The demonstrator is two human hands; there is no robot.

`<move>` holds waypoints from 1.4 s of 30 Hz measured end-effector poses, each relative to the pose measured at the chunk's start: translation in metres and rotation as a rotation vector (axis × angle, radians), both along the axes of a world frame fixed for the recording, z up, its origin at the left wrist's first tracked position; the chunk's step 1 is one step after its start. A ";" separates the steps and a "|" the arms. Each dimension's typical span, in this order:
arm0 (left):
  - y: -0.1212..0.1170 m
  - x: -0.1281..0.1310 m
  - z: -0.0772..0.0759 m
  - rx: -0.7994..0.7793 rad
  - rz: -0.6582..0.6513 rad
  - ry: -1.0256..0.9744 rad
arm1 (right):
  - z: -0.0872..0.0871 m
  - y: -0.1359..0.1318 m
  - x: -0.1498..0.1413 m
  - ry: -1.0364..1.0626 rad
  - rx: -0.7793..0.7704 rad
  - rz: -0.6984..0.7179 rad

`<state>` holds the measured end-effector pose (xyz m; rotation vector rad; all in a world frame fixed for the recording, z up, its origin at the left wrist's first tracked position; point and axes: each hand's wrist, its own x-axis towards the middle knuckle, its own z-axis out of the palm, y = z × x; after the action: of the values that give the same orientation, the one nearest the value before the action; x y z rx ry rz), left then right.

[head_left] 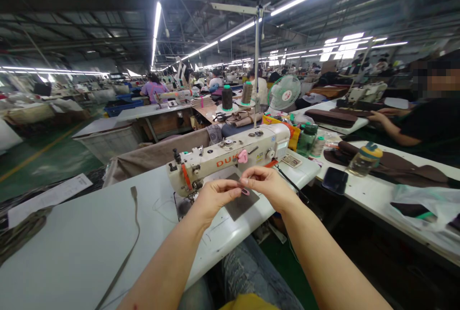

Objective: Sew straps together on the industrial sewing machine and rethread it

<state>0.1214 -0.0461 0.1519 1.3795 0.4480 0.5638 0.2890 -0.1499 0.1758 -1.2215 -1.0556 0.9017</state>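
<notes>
Left hand (215, 197) and right hand (266, 183): 2 sets of fingertips nearly together at a small pink, dark-centred oval piece (246, 192), above a panel (240, 207) beside the sewing machine (215, 159). Grip by either cannot be told. Advisable: light, steady finger pressure. Panel flat, grey-brown, apparently matte; table (82, 223) smooth, white.

One view is provided, taken from the wearer's head and directed forward and downward. The left hand (217, 197) and right hand (268, 186) are framed at close range near the centre, before the sewing machine (212, 160). The workshop (89, 13) is covered in depth beyond, up to the ceiling lights (157, 20).
</notes>
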 end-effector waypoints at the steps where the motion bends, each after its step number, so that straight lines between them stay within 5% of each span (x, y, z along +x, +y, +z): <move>1: 0.000 0.001 0.000 -0.004 -0.003 -0.009 | -0.001 0.000 0.000 0.001 0.004 -0.002; 12: 0.003 0.002 0.007 0.071 -0.063 0.021 | 0.001 0.016 -0.008 0.055 0.052 -0.031; 23: 0.000 -0.006 0.020 -0.105 -0.006 -0.014 | 0.006 0.028 -0.010 0.079 0.151 -0.097; 42: -0.003 -0.007 0.022 -0.139 -0.030 -0.015 | 0.006 0.031 -0.004 0.101 0.186 -0.183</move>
<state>0.1145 -0.0495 0.1743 1.2469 0.4450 0.5087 0.2849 -0.1185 0.1820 -1.0865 -0.9102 0.7007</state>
